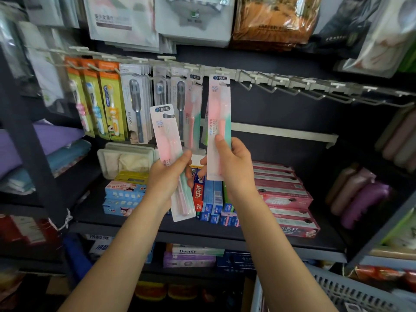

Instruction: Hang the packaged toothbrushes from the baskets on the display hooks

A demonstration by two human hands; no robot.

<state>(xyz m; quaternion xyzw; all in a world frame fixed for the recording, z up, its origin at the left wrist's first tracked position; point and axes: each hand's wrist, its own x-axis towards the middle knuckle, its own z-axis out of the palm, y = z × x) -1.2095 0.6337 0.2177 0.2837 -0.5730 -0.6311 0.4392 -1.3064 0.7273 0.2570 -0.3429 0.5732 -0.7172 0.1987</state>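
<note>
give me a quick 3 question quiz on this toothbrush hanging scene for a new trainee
1. True or false: the left hand holds nothing.
2. Multiple choice: the top of the pack in the right hand is
A. lying in the basket
B. up at the hook rail
C. on the toothpaste boxes
3. Fill in: the hooks to the right of the raised pack are ____.

Key
1. False: it grips a pink and green toothbrush pack, tilted and below the rail.
2. B
3. empty
</note>
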